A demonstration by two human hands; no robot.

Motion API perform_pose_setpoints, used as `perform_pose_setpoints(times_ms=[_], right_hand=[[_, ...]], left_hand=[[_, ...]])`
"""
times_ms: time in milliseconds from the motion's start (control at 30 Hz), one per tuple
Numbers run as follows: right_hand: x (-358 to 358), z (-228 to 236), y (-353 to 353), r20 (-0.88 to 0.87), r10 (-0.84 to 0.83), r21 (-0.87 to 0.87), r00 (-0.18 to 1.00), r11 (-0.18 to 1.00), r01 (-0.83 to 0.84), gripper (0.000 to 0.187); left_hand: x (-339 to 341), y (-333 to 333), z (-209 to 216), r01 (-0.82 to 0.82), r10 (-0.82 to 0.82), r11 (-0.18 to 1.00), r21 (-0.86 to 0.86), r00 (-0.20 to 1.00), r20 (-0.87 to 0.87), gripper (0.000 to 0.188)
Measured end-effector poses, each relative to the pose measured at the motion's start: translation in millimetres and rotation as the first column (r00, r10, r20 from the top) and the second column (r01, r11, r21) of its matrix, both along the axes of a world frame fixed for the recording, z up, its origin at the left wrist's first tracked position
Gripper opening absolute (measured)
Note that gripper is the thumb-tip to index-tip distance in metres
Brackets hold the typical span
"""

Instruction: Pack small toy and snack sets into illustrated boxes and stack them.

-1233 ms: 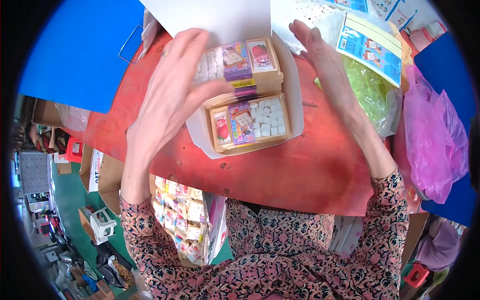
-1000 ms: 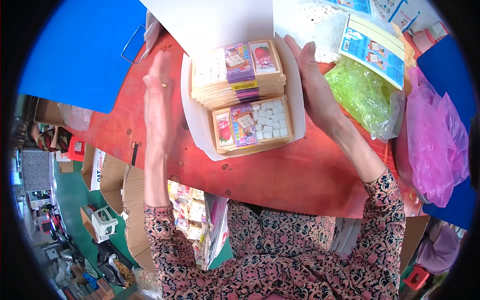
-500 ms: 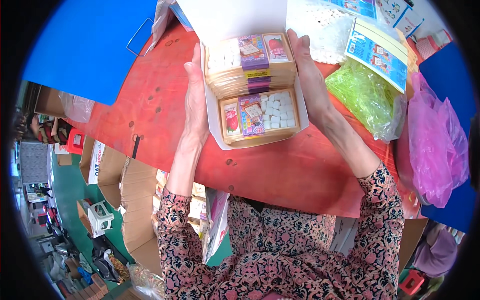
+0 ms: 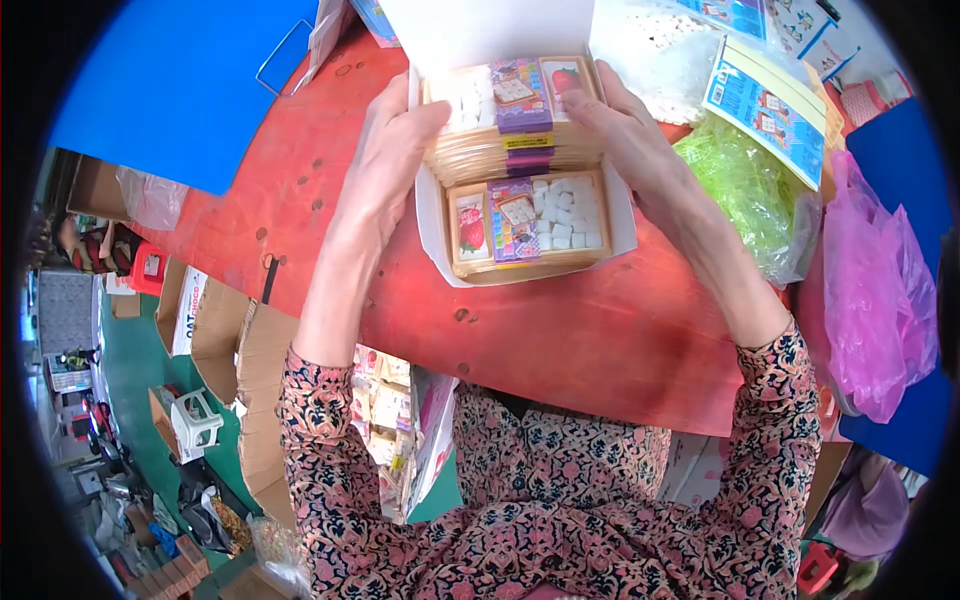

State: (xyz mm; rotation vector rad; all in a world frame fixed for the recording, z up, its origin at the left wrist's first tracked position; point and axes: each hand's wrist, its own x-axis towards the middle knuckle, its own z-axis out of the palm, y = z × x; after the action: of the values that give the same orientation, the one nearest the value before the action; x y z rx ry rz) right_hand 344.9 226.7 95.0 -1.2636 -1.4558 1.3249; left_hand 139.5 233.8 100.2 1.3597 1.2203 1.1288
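Observation:
A white cardboard box (image 4: pixel 440 262) with its lid (image 4: pixel 490 30) raised stands on the red table. Inside it are rows of clear-wrapped snack trays: the far row (image 4: pixel 530 107) stands tightly stacked, and a near tray (image 4: pixel 528 222) lies face up with white marshmallow-like cubes, a purple label and a strawberry-printed packet. My left hand (image 4: pixel 388 150) grips the box's left side, thumb over the rim by the far row. On the right side, my right hand (image 4: pixel 640 135) does the same, its thumb reaching in over the strawberry-printed packet. My fingers outside the box are partly hidden.
A bag of green shreds (image 4: pixel 740 190) lies right of the box, partly under a blue printed card (image 4: pixel 765 110). Farther right hangs a pink plastic bag (image 4: pixel 875 290). A blue panel (image 4: pixel 170 90) covers the far left. An open carton of packs (image 4: pixel 385 410) sits below the table's near edge.
Both thumbs have moved inward over the rims and onto the far packs; before, the hands lay flatter along the box's sides. The box appears slightly farther right and higher in view.

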Motion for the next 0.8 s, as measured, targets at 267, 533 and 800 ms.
perform_pose_setpoints(times_ms=[267,533,800], right_hand=[[2,-7,7,-0.012,-0.036,0.062,0.999,0.997,0.036,0.058],[30,-26,-10,-0.25,-0.311,-0.093,0.917,0.95,0.297,0.05],[37,-42,-86,0.166,-0.376,0.253,0.912,0.91,0.329,0.037]], left_hand=[[-2,10,-7,0.102,-0.105,0.993,0.066,0.993,0.047,0.037],[-56,-14,-22,-0.276,0.265,0.961,0.017,0.937,0.229,0.044],[-248,-202,-161,-0.675,0.636,0.665,-0.321,0.736,-0.231,0.033]])
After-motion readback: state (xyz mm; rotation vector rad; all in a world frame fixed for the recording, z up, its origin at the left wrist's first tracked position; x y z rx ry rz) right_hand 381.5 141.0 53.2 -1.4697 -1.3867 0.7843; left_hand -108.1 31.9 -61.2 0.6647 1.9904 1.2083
